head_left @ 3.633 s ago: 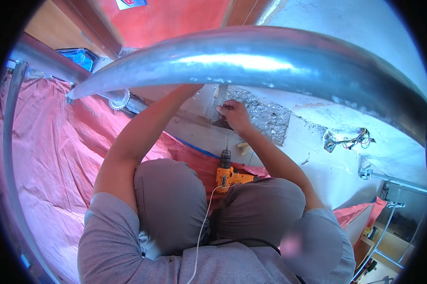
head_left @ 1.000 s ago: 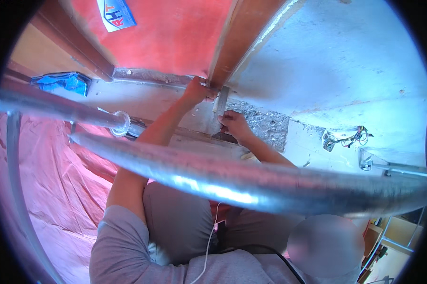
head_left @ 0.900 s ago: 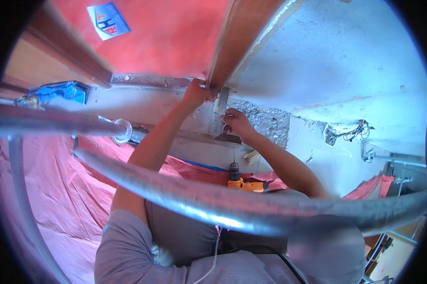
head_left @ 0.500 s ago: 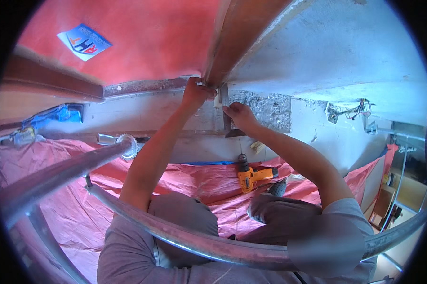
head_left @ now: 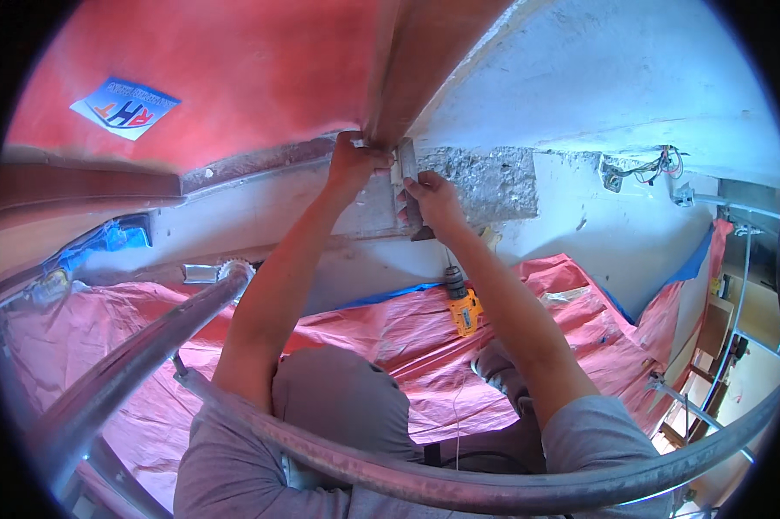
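Both my arms reach forward to the lower end of a brown door-frame-like post (head_left: 425, 65). My left hand (head_left: 354, 169) is closed against the post's foot; a small pale bit shows above its fingers, and what they hold is hidden. Just right of it, my right hand (head_left: 435, 201) pinches the edge of a long narrow flat metal strip (head_left: 405, 186), which stands upright against the wall below the post. Reddish jagged marks show along the strip. Below my right hand is an orange cordless drill (head_left: 464, 313), its long bit pointing up, partly behind my right forearm.
A curved metal rail (head_left: 338, 454) crosses in front of my body, and a thick pipe (head_left: 148, 368) slants in from the left. Pink sheeting (head_left: 416, 372) covers the area below. Rough bare masonry (head_left: 489, 183) and loose wires (head_left: 662, 164) show on the wall to the right.
The view has shifted slightly, and my right forearm now comes in more steeply, covering part of the drill. Both hands stay at the post's foot; the strip's face shows more.
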{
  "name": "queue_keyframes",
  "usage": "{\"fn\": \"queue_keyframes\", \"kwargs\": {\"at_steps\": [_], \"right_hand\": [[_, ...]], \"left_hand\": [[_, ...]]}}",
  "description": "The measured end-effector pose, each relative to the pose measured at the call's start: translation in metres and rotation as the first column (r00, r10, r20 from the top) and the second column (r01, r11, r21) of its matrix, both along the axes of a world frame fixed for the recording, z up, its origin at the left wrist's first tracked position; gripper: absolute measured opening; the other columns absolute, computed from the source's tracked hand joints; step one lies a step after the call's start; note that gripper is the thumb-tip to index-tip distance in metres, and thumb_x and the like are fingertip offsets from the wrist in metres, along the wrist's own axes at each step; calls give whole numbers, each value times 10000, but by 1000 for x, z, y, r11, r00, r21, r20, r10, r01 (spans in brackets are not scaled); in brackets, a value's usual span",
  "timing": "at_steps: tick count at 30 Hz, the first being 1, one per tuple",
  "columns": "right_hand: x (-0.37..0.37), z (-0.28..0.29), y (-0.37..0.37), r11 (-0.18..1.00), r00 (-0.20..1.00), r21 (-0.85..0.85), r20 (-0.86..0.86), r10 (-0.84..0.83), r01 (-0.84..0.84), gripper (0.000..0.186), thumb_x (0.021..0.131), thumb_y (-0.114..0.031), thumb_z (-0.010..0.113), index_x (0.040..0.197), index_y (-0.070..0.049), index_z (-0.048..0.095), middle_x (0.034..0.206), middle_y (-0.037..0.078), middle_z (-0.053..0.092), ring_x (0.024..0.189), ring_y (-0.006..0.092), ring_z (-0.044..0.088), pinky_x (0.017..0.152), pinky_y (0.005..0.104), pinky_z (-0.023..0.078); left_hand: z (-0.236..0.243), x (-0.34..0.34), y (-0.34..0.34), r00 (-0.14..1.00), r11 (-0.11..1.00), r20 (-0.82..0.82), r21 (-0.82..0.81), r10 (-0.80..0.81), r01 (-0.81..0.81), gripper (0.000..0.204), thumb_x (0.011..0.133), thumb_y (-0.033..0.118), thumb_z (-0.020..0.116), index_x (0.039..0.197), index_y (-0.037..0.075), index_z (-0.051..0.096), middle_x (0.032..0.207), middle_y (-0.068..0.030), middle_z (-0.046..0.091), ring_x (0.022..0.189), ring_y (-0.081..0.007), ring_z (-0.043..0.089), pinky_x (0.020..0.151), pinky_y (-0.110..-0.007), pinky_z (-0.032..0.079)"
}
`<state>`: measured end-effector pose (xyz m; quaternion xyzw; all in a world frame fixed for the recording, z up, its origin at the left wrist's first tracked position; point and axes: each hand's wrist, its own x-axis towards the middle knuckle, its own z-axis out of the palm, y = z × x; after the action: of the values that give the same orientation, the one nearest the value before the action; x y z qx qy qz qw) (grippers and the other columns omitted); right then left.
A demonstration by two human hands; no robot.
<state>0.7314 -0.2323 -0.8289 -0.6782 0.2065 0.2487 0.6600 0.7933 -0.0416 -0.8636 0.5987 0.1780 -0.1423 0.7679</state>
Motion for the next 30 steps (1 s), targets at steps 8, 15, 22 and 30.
{"fn": "queue_keyframes", "kwargs": {"at_steps": [8, 15, 22, 30], "right_hand": [[-3, 11, 15, 996, 996, -19, 26, -82, 82, 226, 1041, -148, 686, 1098, 63, 626, 782, 127, 704, 534, 215, 670, 448, 374, 495], [-1, 13, 24, 995, 995, -32, 29, -99, 100, 210, 1045, -127, 676, 1079, 77, 639, 764, 123, 699, 519, 211, 659, 443, 370, 481], [-3, 10, 20, 991, 992, -52, 32, -124, 126, 210, 1037, -135, 689, 1080, 68, 652, 766, 122, 702, 518, 207, 660, 454, 372, 486], [-3, 13, 27, 991, 992, -80, 73, -99, 105, 222, 1034, -140, 691, 1068, 77, 662, 777, 128, 712, 514, 206, 658, 484, 357, 494]], "left_hand": [[5, 5, 12, 995, 995, -27, -31, -93, 92, 852, 790, -112, 826, 1447, -75, 284, 1058, -275, 740, 947, -330, 777, 836, -453, 677], [-2, 2, 17, 997, 997, -4, 17, -74, 74, 876, 784, -95, 833, 1460, -76, 276, 1063, -271, 747, 945, -324, 780, 833, -434, 672], [5, 0, 12, 996, 996, -15, -2, -84, 84, 861, 780, -96, 826, 1457, -74, 295, 1047, -246, 765, 917, -300, 789, 821, -407, 670], [1, 0, 16, 995, 993, 8, 69, -95, 95, 887, 762, -100, 819, 1474, -58, 292, 986, -231, 773, 904, -281, 788, 754, -390, 654]]}}
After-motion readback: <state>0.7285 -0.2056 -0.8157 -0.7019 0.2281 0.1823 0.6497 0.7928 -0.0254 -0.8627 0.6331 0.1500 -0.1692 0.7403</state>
